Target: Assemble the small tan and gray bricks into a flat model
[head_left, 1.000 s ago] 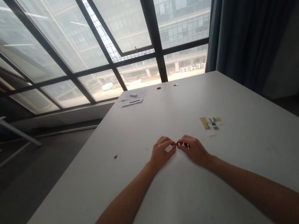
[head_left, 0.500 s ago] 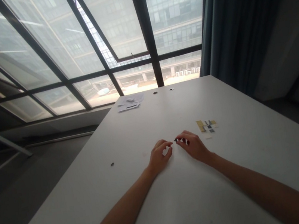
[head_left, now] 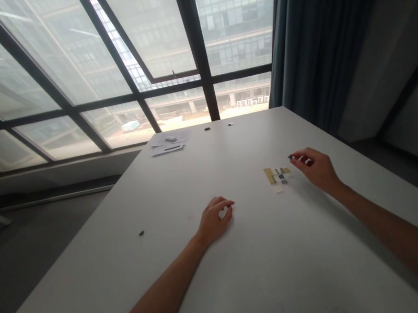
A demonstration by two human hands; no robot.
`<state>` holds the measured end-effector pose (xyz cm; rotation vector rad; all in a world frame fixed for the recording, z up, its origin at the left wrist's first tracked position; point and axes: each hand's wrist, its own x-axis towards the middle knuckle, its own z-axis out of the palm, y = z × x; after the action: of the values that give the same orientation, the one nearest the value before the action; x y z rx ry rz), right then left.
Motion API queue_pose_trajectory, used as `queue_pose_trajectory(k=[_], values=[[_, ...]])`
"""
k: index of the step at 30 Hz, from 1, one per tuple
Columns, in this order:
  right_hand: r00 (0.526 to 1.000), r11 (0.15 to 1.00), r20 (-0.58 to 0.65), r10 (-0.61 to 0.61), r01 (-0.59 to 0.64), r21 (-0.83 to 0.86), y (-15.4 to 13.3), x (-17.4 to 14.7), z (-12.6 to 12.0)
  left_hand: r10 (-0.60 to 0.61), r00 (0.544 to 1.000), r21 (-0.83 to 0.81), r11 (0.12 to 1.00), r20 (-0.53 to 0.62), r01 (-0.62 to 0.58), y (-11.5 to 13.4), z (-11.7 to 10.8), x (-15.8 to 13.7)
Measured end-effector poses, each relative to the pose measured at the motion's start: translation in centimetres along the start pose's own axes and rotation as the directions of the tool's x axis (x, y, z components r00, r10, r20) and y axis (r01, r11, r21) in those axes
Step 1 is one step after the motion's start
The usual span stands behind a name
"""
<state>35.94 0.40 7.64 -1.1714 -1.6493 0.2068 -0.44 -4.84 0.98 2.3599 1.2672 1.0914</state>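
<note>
Two hands at a white table [head_left: 252,276] beside the window.

The left hand [head_left: 213,219] rests loosely curled and holds nothing; past the yellow and dark pieces [head_left: 277,175], the right hand [head_left: 316,167] pinches a small dark piece [head_left: 291,156] (too small to identify), its long axis pointing left, just above the table.

Left arm: bare, it stretches from the lower edge toward 1 o'clock; wrist straight
Left hand [head_left: 214,218]: palm down, fingers loosely curled under, thumb tip near the index finger; nothing seen in it
Right arm: bare, it stretches from the lower right corner toward 10 o'clock
Right hand [head_left: 315,166]: raised a little, at 2 o'clock from the left hand, well apart; fingertips pinched together, pointing to 10 o'clock
</note>
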Motion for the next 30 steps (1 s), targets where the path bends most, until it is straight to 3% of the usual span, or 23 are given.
queue_pose_trajectory(k=[7, 14, 21, 30], values=[[0.964, 0.992, 0.265, 0.020, 0.014, -0.124, 5.3, -4.2, 1.6, -0.009, 1.000, -0.003, 1.000, 0.010, 0.009, 0.1, -0.1, 0.1], [0.914, 0.975, 0.387, 0.122, -0.039, -0.217, 6.2, -5.8, 2.6, -0.022, 1.000, -0.024, 0.999, 0.019, 0.022, 0.2, -0.2, 0.1], [0.900, 0.962, 0.395, 0.184, -0.082, -0.260, 6.7, -5.8, 2.9, 0.003, 0.998, -0.067, 0.998, 0.057, 0.001, 0.1, -0.5, 0.1], [0.925, 0.968, 0.345, 0.162, -0.080, -0.240, 6.3, -6.0, 3.0, 0.005, 0.996, -0.081, 0.997, 0.089, 0.002, 0.0, -0.5, 0.1]])
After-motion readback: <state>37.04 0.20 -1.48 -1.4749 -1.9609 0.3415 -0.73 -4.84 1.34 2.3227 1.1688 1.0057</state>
